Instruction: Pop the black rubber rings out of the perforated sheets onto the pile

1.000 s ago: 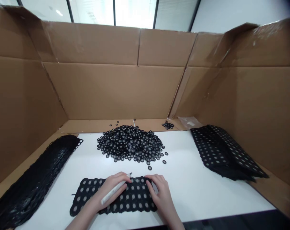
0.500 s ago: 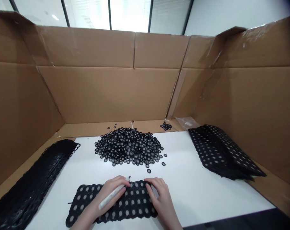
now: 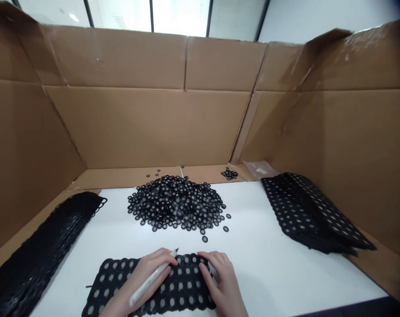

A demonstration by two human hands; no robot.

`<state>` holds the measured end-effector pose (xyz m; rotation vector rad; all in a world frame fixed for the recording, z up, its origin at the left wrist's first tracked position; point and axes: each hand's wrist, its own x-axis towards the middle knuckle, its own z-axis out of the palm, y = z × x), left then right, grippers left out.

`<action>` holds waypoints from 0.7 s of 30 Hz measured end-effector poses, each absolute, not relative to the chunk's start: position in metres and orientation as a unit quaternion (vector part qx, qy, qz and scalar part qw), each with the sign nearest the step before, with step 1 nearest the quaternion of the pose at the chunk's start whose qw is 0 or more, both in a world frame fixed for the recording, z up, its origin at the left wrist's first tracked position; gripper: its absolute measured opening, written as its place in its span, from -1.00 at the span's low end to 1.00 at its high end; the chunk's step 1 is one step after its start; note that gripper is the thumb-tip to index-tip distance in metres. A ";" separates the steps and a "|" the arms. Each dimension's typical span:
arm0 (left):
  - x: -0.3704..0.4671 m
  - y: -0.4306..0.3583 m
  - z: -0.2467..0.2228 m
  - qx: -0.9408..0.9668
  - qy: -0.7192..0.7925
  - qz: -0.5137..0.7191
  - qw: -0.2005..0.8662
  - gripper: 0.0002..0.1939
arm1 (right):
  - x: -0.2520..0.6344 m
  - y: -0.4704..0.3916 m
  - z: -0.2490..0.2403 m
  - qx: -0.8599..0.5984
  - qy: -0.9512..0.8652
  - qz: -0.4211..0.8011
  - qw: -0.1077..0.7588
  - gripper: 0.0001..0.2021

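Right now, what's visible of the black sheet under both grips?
The black sheet is roughly oblong, with rows of pale grey spots and scalloped edges; material unclear. It lies flat on the white tabletop, a dark strand jutting from its left end. The left grip, holding a white pen, rests across it; the right grip touches its right end.

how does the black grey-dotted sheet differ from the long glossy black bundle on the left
The black grey-dotted sheet has rows of grey dots; the long glossy black bundle shows none. The sheet lies fairly flat, the bundle mounded. The left hand and right hand are on the sheet; neither touches the bundle. Both are black.
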<state>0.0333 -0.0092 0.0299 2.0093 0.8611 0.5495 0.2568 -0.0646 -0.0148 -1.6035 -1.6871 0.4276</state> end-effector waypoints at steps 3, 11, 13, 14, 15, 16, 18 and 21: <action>0.033 -0.011 0.030 0.804 0.345 0.227 0.428 -0.77 | 0.258 -0.066 -0.014 -0.626 -0.665 0.169 0.370 -0.80; 0.030 -0.017 0.029 0.824 0.339 0.236 0.387 -0.75 | 0.257 -0.066 -0.015 -0.625 -0.654 0.154 0.397 -0.79; 0.028 -0.017 0.028 0.832 0.333 0.242 0.371 -0.76 | 0.256 -0.066 -0.016 -0.628 -0.642 0.158 0.412 -0.79; 0.027 -0.017 0.028 0.836 0.328 0.245 0.365 -0.76 | 0.256 -0.065 -0.015 -0.629 -0.636 0.160 0.416 -0.79; 0.026 -0.018 0.029 0.839 0.320 0.248 0.362 -0.76 | 0.255 -0.065 -0.015 -0.631 -0.633 0.163 0.419 -0.80; 0.026 -0.018 0.031 0.839 0.315 0.251 0.367 -0.76 | 0.255 -0.064 -0.013 -0.633 -0.631 0.165 0.418 -0.81; 0.027 -0.018 0.037 0.822 0.316 0.258 0.396 -0.72 | 0.256 -0.062 -0.011 -0.637 -0.630 0.169 0.410 -0.83; 0.036 -0.017 0.046 0.793 0.337 0.257 0.439 -0.64 | 0.258 -0.056 -0.006 -0.641 -0.637 0.183 0.387 -0.87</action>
